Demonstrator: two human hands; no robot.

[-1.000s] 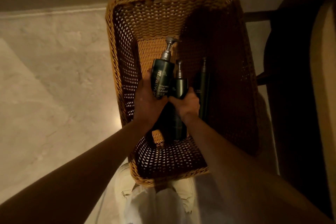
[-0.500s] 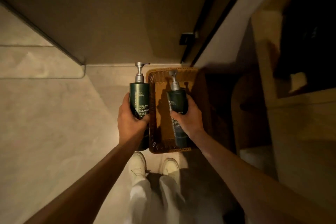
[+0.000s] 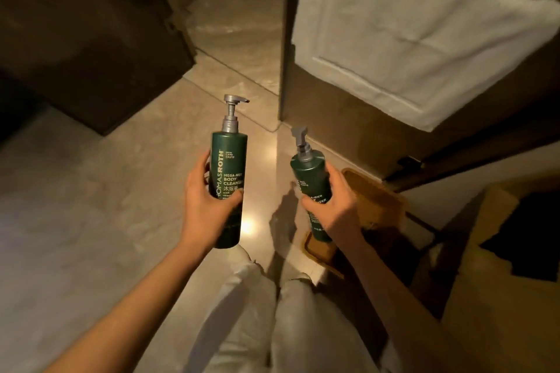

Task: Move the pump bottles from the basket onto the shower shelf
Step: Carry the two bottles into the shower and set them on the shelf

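— What did the bottles look like from where you sat?

— I had two dark green pump bottles with grey pump heads. The left pump bottle [image 3: 229, 172] stood upright in the left hand [image 3: 203, 206], and I could read pale lettering on it: "ROTH" running up the side, then "MEGA-RICH BODY CLEANSER" with Chinese characters beneath. The right pump bottle [image 3: 312, 191] leaned with its pump head tipped to the left; its label was partly covered, so I only made out the end of the wording.

— And the hands?

— I had the left hand wrapped around the lower half of its bottle, thumb across the front over the label, fingers behind. My right hand [image 3: 336, 206] was closed round the middle of the other bottle from the right side, thumb lying across the front. Both bare forearms reached in from the near edge, and the bottles were held apart from each other over the marble floor [image 3: 91, 206].

— Where was the basket?

— The wicker basket [image 3: 378, 200] sat on the floor low on the right, just behind my right hand and partly hidden by it. A white towel [image 3: 409, 24] hung at the far right, above it. I saw light trousers [image 3: 272, 312] below, between the arms.
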